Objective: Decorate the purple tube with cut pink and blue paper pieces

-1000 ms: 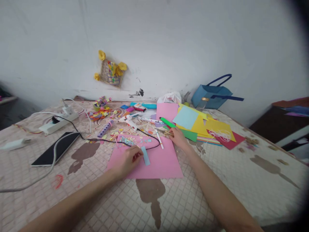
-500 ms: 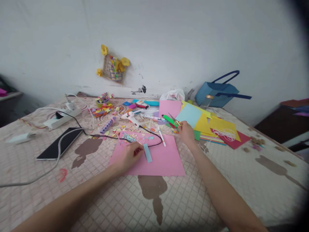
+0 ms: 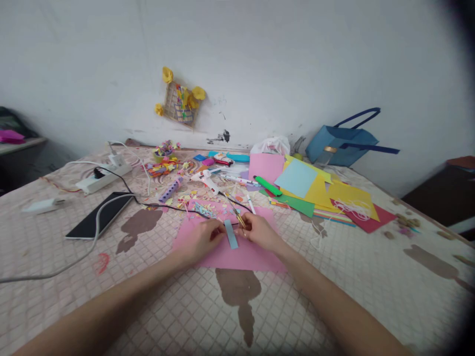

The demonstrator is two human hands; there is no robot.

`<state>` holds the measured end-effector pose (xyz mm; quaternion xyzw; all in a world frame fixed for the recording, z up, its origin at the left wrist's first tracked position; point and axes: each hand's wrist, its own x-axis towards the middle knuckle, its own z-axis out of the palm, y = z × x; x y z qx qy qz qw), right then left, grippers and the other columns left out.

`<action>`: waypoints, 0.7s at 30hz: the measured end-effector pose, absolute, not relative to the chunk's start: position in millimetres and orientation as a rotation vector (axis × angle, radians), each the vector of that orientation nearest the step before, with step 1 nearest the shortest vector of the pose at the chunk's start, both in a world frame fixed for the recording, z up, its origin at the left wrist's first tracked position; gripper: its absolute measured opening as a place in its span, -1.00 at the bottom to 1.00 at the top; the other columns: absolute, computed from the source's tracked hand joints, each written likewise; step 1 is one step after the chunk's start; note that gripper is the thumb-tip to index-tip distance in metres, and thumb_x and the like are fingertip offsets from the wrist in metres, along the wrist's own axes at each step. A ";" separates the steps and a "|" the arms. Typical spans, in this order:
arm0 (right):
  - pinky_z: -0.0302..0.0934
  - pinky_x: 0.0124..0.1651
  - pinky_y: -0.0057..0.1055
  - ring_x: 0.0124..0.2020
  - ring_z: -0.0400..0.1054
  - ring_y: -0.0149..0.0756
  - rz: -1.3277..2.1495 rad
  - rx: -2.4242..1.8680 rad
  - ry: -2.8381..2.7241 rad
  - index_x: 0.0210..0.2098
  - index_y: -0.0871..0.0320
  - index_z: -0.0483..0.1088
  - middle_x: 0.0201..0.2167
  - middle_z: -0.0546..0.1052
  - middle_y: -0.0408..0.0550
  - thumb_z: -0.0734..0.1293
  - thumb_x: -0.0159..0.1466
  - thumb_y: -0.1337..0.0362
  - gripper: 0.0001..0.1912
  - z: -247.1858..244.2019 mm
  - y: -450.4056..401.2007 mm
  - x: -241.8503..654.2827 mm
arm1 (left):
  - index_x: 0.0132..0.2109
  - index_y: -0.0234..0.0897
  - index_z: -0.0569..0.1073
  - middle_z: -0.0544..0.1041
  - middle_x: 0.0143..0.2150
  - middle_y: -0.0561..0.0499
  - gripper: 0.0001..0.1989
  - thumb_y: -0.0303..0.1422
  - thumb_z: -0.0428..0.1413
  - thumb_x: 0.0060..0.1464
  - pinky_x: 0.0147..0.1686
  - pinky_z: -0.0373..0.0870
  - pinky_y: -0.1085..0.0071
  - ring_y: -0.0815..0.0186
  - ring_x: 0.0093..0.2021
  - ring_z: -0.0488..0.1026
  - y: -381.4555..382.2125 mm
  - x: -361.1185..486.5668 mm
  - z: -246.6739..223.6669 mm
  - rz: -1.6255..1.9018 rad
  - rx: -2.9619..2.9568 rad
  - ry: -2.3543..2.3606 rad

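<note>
Two bare hands meet over a pink sheet (image 3: 222,259) on a table (image 3: 178,306) covered with pale, diamond-patterned cloth, blotched with brown patches. The right hand (image 3: 260,231) grips the scissors (image 3: 237,213), blades pointing away from the body. The left hand (image 3: 205,238) has its fingers curled at the edge of a light-blue strip (image 3: 231,235); whether they pinch it I cannot tell. That strip lies over the pink sheet, between the hands.

Beyond, paper scraps (image 3: 207,209) litter the surface around a white glue gun (image 3: 205,180) (its black cord loops across the pink sheet). To the left are a flat dark device (image 3: 98,217) and a white power strip (image 3: 104,179); to the right, yellow sheets (image 3: 347,194) overlap a red one (image 3: 379,217), with white string (image 3: 352,209) tangled on top.

A blue bag (image 3: 336,143) stands against the grey-white, smudged wall (image 3: 260,64), where a decoration with yellow flowers (image 3: 184,103) hangs crookedly.
</note>
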<state>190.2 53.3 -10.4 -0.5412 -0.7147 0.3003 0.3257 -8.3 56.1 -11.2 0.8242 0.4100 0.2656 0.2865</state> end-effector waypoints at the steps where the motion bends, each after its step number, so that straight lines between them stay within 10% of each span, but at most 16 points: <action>1: -0.02 -0.53 -0.50 -0.57 0.15 -0.43 0.778 -1.424 -1.867 -0.54 0.13 0.21 -0.63 0.29 -0.25 0.35 -0.02 0.28 -0.82 -11.3 50.3 185.1 | -0.30 -0.26 0.46 0.46 -0.39 0.05 -0.79 -0.48 -0.05 -0.03 -0.40 0.24 0.47 0.36 -0.39 0.35 56.2 -8.3 -12.1 0.703 2.211 1.082; 21: -0.05 -0.54 -0.50 -0.61 0.08 -0.49 1.373 -1.164 -1.179 -0.44 0.14 0.21 -0.61 0.22 -0.29 0.36 -0.03 0.27 -0.77 -6.7 44.0 171.3 | -0.24 -0.29 0.28 0.41 -0.31 0.03 -0.79 -0.59 -0.06 -0.06 -0.31 0.34 0.45 0.40 -0.32 0.39 50.2 -2.4 -9.2 0.962 1.965 0.882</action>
